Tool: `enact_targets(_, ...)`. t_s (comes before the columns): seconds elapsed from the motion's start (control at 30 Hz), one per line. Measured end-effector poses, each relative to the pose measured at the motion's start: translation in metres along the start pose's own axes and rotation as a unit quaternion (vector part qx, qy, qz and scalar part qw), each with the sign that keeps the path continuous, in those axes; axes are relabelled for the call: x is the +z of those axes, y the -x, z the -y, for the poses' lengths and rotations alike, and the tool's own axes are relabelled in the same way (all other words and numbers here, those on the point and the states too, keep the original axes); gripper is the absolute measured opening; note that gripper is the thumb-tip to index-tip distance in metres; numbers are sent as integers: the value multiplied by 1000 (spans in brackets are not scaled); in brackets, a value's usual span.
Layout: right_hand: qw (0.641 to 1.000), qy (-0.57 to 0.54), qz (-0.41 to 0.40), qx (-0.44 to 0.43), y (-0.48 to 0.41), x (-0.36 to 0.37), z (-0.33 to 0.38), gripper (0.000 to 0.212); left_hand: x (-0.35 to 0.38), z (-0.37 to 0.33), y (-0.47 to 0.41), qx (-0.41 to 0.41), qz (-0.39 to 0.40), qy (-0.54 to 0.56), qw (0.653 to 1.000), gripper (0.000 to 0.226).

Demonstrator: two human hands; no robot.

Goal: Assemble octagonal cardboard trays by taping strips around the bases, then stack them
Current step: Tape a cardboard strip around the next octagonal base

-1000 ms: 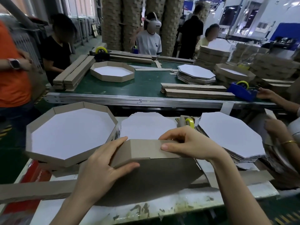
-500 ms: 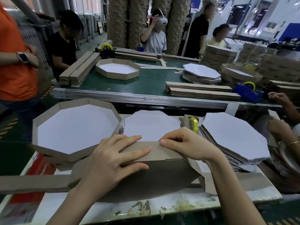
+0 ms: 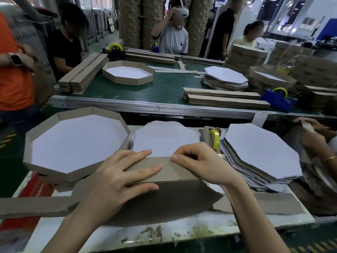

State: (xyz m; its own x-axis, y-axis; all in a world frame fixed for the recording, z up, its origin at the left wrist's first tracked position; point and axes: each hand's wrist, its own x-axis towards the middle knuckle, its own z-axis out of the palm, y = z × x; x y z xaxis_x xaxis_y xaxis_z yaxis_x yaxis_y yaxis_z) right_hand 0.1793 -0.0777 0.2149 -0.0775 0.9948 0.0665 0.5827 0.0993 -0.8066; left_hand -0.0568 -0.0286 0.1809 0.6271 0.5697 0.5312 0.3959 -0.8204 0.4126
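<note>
A brown octagonal base [image 3: 164, 201] stands tilted on the white bench in front of me, its brown side facing me. A cardboard strip [image 3: 169, 170] is folded over its top edge. My left hand [image 3: 116, 181] lies flat on the strip and base with straight fingers. My right hand [image 3: 198, 163] pinches the strip's top edge with curled fingers. A finished tray [image 3: 42, 130] sits at the left. A white base [image 3: 164, 137] lies behind the strip, and a stack of white bases [image 3: 260, 152] is at the right.
A yellow tape roll [image 3: 215, 139] sits behind my right hand. Long strips [image 3: 32, 205] lie across the bench. Another person's hands [image 3: 313, 141] work at the right. A green conveyor [image 3: 164, 92] beyond carries strips, a tray, bases and a blue tape dispenser [image 3: 277, 99]. Several people stand around.
My left hand has slid right and flattened along the strip. The strip now lies closer against the base's top edge. My right hand keeps its pinch.
</note>
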Motion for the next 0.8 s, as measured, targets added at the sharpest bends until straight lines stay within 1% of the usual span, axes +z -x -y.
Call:
enact_targets(0.27, 1000, 3, 9, -9, 5, 1, -6, 19, 2, -3, 6, 34, -7, -38, 999, 38)
enact_targets(0.3, 1000, -2, 8, -7, 5, 1, -8, 23, 2, -3, 5, 33, -5, -35, 999, 38)
enact_targets(0.4, 1000, -15, -4, 12, 2, -5, -17, 47, 1, -5, -5, 11, 25, -20, 999, 36)
enact_targets(0.43, 999, -27, -20, 29, 0, -9, -21, 45, 2, -7, -12, -1, 44, -15, 999, 37)
enact_targets(0.5, 987, -104, -94, 80, -10, -21, -34, 32, 4, -12, -25, -19, 71, 0, 997, 40)
enact_targets(0.57, 949, -193, -199, 153, -28, -34, -62, 24, 7, -15, -37, -25, 83, 2, 996, 42)
enact_targets(0.6, 926, -214, -241, 198, -37, -42, -80, 21, 10, -17, -41, -26, 85, 2, 996, 43)
enact_targets(0.63, 905, -219, -269, 246, -46, -48, -99, 18, 11, -18, -45, -26, 85, 5, 996, 44)
enact_targets(0.7, 871, -201, -292, 340, -58, -60, -141, 13, 17, -20, -51, -26, 86, 9, 996, 45)
enact_targets(0.8, 853, -85, -267, 441, -67, -73, -199, 16, 27, -25, -66, -27, 100, 8, 995, 45)
